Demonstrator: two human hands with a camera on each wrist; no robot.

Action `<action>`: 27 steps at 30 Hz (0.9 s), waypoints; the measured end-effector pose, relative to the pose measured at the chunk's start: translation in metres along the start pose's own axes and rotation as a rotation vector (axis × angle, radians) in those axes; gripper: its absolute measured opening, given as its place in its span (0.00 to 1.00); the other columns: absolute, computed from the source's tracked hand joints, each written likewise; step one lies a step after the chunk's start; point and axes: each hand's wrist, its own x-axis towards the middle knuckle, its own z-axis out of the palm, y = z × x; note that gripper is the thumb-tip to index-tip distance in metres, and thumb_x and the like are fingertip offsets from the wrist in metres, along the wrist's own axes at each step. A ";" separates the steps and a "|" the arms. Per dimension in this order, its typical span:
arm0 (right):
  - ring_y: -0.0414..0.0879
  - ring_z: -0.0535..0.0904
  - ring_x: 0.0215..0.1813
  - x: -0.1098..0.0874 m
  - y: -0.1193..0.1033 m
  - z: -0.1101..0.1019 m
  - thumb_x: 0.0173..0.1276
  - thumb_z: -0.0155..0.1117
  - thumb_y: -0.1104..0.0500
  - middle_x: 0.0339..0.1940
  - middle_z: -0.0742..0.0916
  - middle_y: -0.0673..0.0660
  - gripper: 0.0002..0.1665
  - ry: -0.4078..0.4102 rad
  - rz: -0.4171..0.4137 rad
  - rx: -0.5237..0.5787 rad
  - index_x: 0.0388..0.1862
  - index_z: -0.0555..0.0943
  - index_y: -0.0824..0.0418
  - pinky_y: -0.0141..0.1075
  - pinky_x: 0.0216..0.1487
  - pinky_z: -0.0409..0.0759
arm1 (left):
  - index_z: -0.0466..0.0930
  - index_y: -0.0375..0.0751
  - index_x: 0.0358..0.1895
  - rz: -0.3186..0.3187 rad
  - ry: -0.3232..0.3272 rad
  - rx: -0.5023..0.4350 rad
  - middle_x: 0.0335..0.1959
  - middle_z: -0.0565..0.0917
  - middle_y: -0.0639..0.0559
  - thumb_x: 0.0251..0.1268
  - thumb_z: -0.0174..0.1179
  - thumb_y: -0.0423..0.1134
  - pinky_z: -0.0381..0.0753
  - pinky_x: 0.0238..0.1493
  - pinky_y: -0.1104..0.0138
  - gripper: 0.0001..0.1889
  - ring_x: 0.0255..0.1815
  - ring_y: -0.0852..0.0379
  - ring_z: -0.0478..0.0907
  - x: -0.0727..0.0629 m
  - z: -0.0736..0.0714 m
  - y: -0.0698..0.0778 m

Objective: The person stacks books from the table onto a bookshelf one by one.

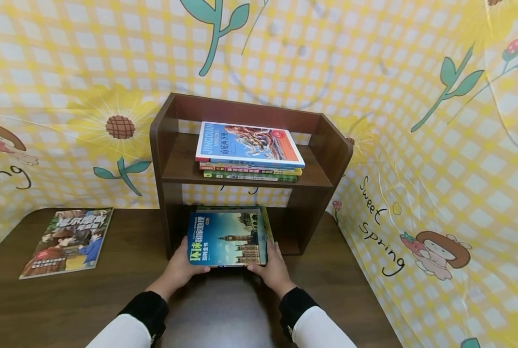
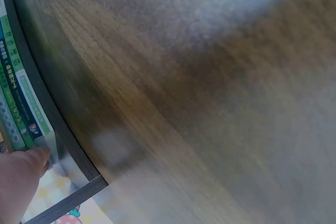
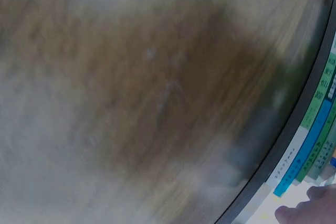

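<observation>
A stack of books (image 1: 226, 239) lies in the lower compartment of a small brown bookshelf (image 1: 163, 193), its top cover blue with a clock tower. My left hand (image 1: 181, 266) holds the stack's left side, thumb at the near edge. On the opposite side my right hand (image 1: 274, 270) grips it the same way. In the left wrist view my left hand (image 2: 21, 182) touches the ends of several spines (image 2: 21, 93). The right wrist view has my right hand (image 3: 310, 208) beside the green, blue and white spines (image 3: 310, 140). Fingers along the sides are partly hidden.
On the upper shelf lies another pile of books (image 1: 250, 145), a blue and red cover on top. A comic-style book (image 1: 69, 241) rests flat on the wooden table (image 1: 341, 299) at the left. Yellow checked cloth (image 1: 394, 169) hangs behind and to the right.
</observation>
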 end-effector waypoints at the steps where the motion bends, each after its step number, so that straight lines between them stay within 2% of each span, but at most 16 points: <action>1: 0.63 0.45 0.77 0.002 0.000 -0.001 0.58 0.73 0.51 0.76 0.60 0.65 0.57 -0.004 -0.007 0.005 0.77 0.51 0.66 0.59 0.71 0.57 | 0.41 0.32 0.75 0.003 0.000 -0.007 0.71 0.59 0.31 0.49 0.75 0.35 0.60 0.68 0.43 0.56 0.66 0.37 0.63 0.001 0.000 0.001; 7: 0.66 0.45 0.77 0.011 -0.001 -0.007 0.61 0.71 0.52 0.76 0.60 0.67 0.54 -0.037 -0.017 0.027 0.76 0.52 0.68 0.59 0.71 0.55 | 0.42 0.33 0.75 0.017 -0.002 -0.026 0.71 0.59 0.33 0.50 0.74 0.34 0.60 0.69 0.44 0.55 0.67 0.38 0.64 0.009 0.000 0.005; 15: 0.65 0.46 0.77 0.021 0.000 -0.008 0.64 0.68 0.53 0.75 0.59 0.70 0.51 -0.059 0.027 0.045 0.77 0.51 0.67 0.58 0.71 0.56 | 0.42 0.34 0.75 -0.020 0.001 -0.009 0.71 0.60 0.33 0.52 0.73 0.36 0.58 0.69 0.43 0.54 0.66 0.37 0.63 0.018 0.004 0.006; 22: 0.63 0.62 0.71 0.030 0.003 -0.007 0.63 0.69 0.55 0.72 0.66 0.69 0.48 -0.037 0.003 0.114 0.76 0.56 0.65 0.56 0.66 0.65 | 0.42 0.34 0.75 -0.024 0.005 -0.010 0.70 0.61 0.32 0.52 0.73 0.35 0.58 0.69 0.43 0.54 0.67 0.36 0.63 0.025 0.005 0.006; 27: 0.63 0.65 0.70 0.033 0.006 -0.006 0.61 0.71 0.55 0.70 0.70 0.70 0.51 -0.017 0.017 0.154 0.76 0.54 0.68 0.55 0.66 0.66 | 0.40 0.33 0.75 -0.050 0.003 0.009 0.71 0.59 0.31 0.52 0.73 0.36 0.57 0.70 0.43 0.55 0.68 0.36 0.62 0.030 0.006 0.005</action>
